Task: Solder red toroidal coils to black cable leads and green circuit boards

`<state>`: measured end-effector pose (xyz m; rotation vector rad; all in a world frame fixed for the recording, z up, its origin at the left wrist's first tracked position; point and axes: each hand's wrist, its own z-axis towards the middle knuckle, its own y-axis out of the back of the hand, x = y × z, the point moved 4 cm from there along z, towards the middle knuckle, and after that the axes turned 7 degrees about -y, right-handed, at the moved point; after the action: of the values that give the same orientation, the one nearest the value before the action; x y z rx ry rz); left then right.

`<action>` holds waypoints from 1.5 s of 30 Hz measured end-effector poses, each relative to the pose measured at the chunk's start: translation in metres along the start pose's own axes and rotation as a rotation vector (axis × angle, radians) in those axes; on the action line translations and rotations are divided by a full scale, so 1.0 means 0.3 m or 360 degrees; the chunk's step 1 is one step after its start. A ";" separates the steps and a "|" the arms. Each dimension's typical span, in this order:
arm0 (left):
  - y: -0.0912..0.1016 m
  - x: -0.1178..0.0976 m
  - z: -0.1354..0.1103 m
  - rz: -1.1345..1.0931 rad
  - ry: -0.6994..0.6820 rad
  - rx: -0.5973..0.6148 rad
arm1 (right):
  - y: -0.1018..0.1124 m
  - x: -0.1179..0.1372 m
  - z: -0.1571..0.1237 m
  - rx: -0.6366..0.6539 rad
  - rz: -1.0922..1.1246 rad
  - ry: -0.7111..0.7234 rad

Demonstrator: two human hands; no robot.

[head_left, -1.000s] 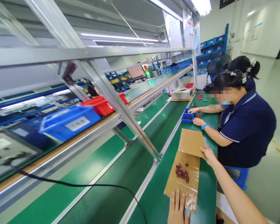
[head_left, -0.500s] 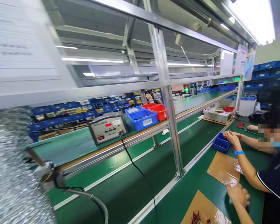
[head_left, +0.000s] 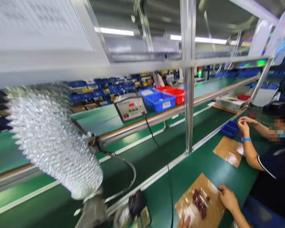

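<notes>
A brown cardboard sheet (head_left: 212,210) under clear film lies on the green bench at the bottom, with a small heap of dark red parts (head_left: 199,201) in its middle. My right hand (head_left: 228,198) is at the sheet's right edge, fingers curled onto it. Only the fingertips of my left hand (head_left: 184,222) show at the bottom edge, lying flat on the sheet's near corner. The picture is smeared by motion.
A silver flexible duct (head_left: 54,139) hangs at the left over a dark fixture (head_left: 136,204). An aluminium post (head_left: 188,95) stands ahead. A meter box (head_left: 130,107), blue bin (head_left: 160,100) and red bin (head_left: 177,93) sit on the shelf. A co-worker's hands (head_left: 244,124) work by a second cardboard sheet (head_left: 228,151) and small blue tray (head_left: 230,129).
The view has swung left and down, bringing the duct and meter box into sight. My right hand has come off the far cardboard sheet to the near sheet's right edge.
</notes>
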<state>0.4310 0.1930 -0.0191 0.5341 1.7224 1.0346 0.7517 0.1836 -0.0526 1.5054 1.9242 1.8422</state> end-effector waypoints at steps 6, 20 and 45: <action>-0.198 -0.120 -0.262 -0.0298 0.0371 -0.0271 | -0.101 -0.093 -0.147 0.0127 -0.0265 -0.0109; -0.278 -0.150 -0.550 -0.0324 0.0271 -0.0395 | -0.162 -0.206 -0.539 0.0048 -0.0141 -0.0243; -0.365 -0.056 -1.116 0.0004 0.0470 -0.0471 | -0.593 0.296 -1.176 0.0277 -0.0131 0.1242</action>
<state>0.1446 -0.0080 -0.0622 0.2011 1.7765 1.3963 0.3783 0.0272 -0.0499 0.7427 2.4391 2.5161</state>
